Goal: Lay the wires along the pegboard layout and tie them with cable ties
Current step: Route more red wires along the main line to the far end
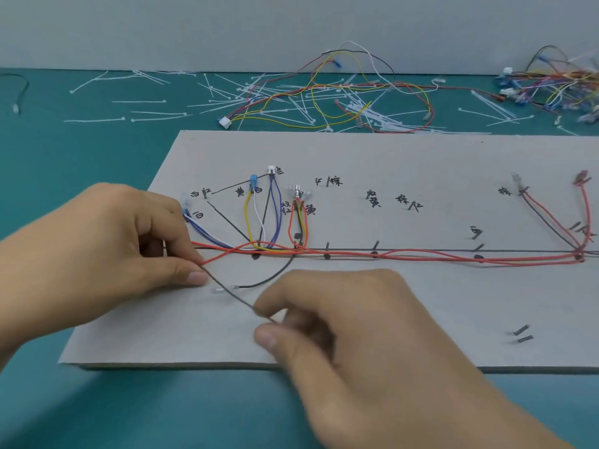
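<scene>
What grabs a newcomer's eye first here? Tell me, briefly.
Up front, the left hand and right hand pinch a thin dark wire taut between them. Beyond, red wires run along the grey board, and white cable ties litter the teal table.

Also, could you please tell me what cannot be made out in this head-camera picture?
Head view:
1) Near end of the dark wire: hidden inside the curled, motion-blurred fingers of the right hand.
2) Left ends of the red wires: covered by the left hand, which pinches the dark wire there.
3) The spare wire bundle at back right: cut off by the right frame edge.
</scene>
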### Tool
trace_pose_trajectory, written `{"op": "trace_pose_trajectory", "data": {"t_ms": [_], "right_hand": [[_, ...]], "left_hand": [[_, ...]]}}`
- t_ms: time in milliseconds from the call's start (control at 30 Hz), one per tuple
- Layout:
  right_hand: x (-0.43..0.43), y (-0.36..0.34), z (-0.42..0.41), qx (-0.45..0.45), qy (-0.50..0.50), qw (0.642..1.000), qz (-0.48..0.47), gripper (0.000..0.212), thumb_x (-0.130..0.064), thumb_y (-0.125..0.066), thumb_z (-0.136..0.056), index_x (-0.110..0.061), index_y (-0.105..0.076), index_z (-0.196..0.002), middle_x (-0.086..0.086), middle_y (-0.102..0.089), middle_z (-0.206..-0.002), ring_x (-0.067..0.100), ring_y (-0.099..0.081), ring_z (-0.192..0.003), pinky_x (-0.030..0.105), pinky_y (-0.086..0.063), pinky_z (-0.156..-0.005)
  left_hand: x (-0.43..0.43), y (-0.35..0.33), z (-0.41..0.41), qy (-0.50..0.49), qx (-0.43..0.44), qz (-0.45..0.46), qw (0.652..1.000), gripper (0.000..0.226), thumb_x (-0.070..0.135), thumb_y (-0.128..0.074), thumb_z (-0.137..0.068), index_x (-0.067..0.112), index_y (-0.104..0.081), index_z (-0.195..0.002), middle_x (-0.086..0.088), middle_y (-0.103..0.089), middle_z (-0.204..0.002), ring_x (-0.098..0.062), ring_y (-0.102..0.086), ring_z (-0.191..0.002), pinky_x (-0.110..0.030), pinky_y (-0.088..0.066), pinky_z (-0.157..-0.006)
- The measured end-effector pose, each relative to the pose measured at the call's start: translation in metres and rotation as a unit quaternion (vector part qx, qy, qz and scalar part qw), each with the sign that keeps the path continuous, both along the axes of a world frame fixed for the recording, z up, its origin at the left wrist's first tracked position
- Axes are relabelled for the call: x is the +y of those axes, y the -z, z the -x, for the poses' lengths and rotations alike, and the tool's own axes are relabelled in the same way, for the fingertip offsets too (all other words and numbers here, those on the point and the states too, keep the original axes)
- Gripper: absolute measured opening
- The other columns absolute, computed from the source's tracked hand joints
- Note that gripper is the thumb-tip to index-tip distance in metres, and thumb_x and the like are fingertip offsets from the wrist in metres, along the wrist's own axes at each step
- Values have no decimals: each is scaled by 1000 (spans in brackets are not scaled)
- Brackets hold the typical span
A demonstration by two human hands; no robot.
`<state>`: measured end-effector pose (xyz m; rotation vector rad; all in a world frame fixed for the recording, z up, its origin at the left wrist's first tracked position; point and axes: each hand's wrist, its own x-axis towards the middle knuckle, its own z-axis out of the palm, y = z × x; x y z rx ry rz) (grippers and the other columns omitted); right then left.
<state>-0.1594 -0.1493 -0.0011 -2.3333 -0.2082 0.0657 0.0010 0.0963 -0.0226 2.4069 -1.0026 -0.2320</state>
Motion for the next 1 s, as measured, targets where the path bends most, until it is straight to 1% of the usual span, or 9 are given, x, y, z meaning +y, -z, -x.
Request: {"op": "trace_pose_trajectory", "data": {"t_ms": [67,167,300,367,567,700,767,900,1000], "right_hand": [[-14,-11,4,23,33,999,-14,21,-47,-52,-86,-44,-53,-107,-19,-66,-79,-2,-59,-63,8,-39,-54],[-37,-19,12,74,71,993,-66,11,-36,-58,-89,-41,-61,-98,-19,-59,-55,3,-54,-40,10,-38,-44],[-59,-26,17,144,85,984,-55,21,-41,-55,-78,-49,-67,-93,-25,-60,-61,3,-49,-38,8,-41,-50],[-69,-27,20,161,96,982,-38,21,-41,-57,-79,-50,-67,-94,-24,-62,-64,3,-49,-40,9,-43,-54],[-79,-19,19,159,117,980,-36,13,-34,-64,-86,-43,-71,-92,-16,-64,-66,3,-48,-41,15,-41,-47],[-73,-15,17,150,86,984,-41,12,-32,-64,-88,-41,-70,-93,-15,-66,-71,3,-48,-42,16,-41,-47],[-67,-16,16,151,74,984,-60,12,-31,-64,-89,-41,-70,-93,-14,-68,-73,4,-50,-43,16,-42,-45],[-59,-15,14,148,59,984,-74,11,-32,-66,-90,-43,-70,-92,-12,-69,-80,3,-50,-44,12,-36,-40],[-51,-13,13,153,43,984,-79,13,-31,-67,-92,-43,-70,-94,-12,-69,-77,2,-50,-44,13,-38,-41]], "left_hand": [[0,-4,2,5,9,-11,1000,27,75,-72,-76,52,-77,-89,16,-67,-78,-3,-58,-51,-6,-37,-46],[-4,-11,4,8,3,-32,999,32,81,-58,-82,54,-74,-88,18,-67,-82,-1,-60,-54,-7,-36,-43],[-20,-20,10,-9,-52,-56,997,24,77,-63,-77,55,-72,-82,22,-66,-79,-1,-60,-53,-26,-51,-47],[-33,-24,14,-17,-71,-63,995,21,74,-64,-72,55,-70,-79,24,-66,-78,0,-60,-56,-33,-51,-47],[-42,-25,14,-13,-72,-88,993,20,69,-64,-67,57,-69,-82,20,-66,-63,-2,-61,-51,-31,-54,-44],[-12,-22,3,-17,-46,-111,993,38,77,-68,-67,58,-69,-99,25,-69,-81,1,-60,-52,-8,-44,-43],[4,-15,-5,-15,-37,-122,992,43,71,-70,-67,55,-70,-107,24,-70,-86,0,-58,-49,-3,-39,-42],[16,-6,-17,-1,-14,-110,994,46,79,-63,-79,47,-72,-110,21,-71,-91,-5,-58,-51,-4,-38,-44],[16,-1,-17,13,-8,-97,995,34,72,-66,-82,48,-72,-106,16,-70,-82,-9,-57,-48,-10,-43,-43]]}}
